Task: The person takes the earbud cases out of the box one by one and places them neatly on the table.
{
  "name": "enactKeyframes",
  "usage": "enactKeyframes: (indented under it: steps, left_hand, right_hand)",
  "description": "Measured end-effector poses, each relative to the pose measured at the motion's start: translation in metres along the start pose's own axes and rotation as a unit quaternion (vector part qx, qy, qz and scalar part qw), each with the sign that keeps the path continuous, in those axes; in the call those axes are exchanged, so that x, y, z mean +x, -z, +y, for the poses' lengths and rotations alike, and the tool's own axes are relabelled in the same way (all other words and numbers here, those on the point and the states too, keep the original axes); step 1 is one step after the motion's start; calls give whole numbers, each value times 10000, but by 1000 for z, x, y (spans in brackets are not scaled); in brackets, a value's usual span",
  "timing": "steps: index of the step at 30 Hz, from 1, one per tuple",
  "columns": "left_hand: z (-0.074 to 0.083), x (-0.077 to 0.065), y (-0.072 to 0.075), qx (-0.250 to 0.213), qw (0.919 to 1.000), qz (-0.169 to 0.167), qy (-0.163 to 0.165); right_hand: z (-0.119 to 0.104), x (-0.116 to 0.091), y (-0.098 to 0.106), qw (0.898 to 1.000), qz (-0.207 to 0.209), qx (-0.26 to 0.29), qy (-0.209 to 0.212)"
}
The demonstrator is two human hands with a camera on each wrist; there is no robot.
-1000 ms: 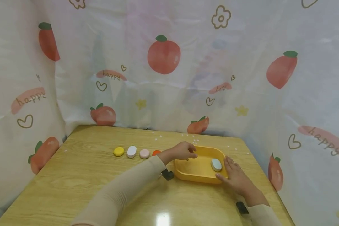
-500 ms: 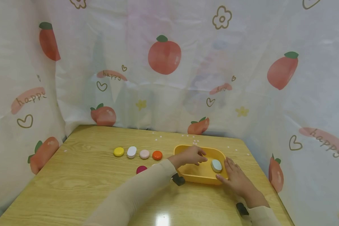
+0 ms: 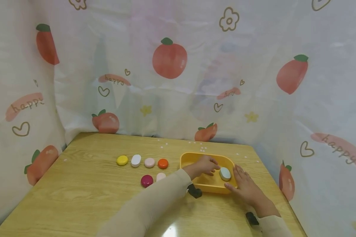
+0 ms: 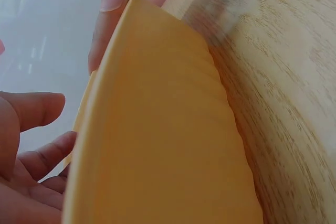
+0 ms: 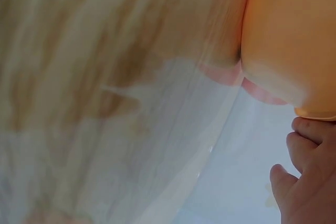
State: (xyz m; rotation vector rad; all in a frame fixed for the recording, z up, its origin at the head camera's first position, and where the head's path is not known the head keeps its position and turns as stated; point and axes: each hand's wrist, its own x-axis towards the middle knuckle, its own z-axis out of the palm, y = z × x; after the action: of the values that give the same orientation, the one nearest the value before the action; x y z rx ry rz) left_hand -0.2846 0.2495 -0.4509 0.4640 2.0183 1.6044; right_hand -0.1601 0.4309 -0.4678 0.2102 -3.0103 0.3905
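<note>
A yellow-orange plastic tray (image 3: 215,189) stands on the table, with one smooth, pale blue-white oval piece (image 3: 225,173) lying inside at its right end. My left hand (image 3: 206,165) reaches over the tray's left side, fingertips just left of the pale piece. In the left wrist view, thumb and fingers of the left hand (image 4: 31,156) are spread with nothing seen between them. Against the tray's right end rests my right hand (image 3: 247,186), its fingers extended along the outside and the thumb at the front corner. The right wrist view shows the right hand (image 5: 312,177) touching the rim.
Left of the tray, a row holds a yellow piece (image 3: 122,160), a white one (image 3: 136,160), a pale pink one (image 3: 149,162) and an orange one (image 3: 163,163). Nearer lie a dark red piece (image 3: 146,181) and another pale pink piece (image 3: 161,177), partly behind the left sleeve.
My left hand has moved right, deeper into the tray and towards the pale oval piece. The dark red and nearer pink pieces have come into sight. The right hand stays at the tray's end.
</note>
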Motion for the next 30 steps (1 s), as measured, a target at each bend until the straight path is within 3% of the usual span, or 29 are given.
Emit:
enactKeyframes:
  steps: [14,30]
  left_hand:
    - [-5,9,-8,-428,9971,359,510]
    - [1,3,-21,-372,9959,180,803]
  right_hand:
    - [3,0,-2,10000,9,-79,-5]
    - [1,-2,-1,10000,21,3,-23]
